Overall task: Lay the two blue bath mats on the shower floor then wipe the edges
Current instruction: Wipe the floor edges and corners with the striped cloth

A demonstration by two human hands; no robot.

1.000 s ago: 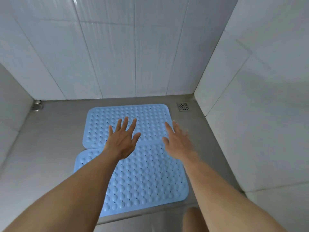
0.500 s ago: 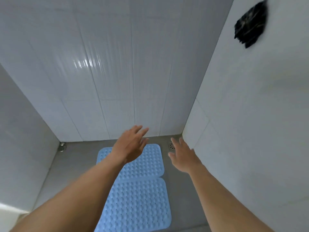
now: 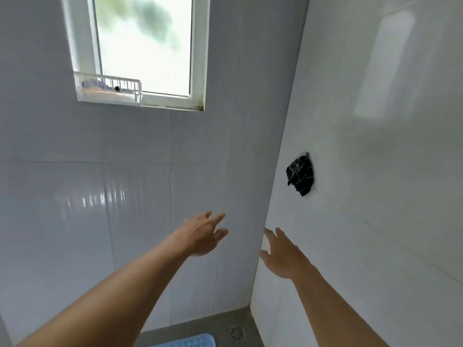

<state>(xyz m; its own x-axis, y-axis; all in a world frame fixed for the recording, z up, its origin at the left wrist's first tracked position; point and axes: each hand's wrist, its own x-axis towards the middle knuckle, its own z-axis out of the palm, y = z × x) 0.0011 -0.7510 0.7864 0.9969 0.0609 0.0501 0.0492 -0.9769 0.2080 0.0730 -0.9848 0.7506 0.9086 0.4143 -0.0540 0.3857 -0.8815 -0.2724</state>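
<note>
White-tiled shower walls (image 3: 125, 196) rise over a blue bath mat (image 3: 186, 343) on the near floor (image 3: 200, 326), while the left hand (image 3: 200, 234) and right hand (image 3: 283, 256), each grip released and empty, seemingly reach for the dark cloth (image 3: 300, 175) hanging on the right wall, needed for wiping.

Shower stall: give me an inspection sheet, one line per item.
Surface: grey floor, only a strip in view, with drain.
Job's things: corner of one blue mat on floor; second mat not in view; dark cloth hangs on right wall.
Clutter: nothing seen.
Grippers: left hand and right hand open, raised, holding nothing.
Cables: nothing seen.
Surroundings: white tiled back wall; window with rack on sill.
</note>
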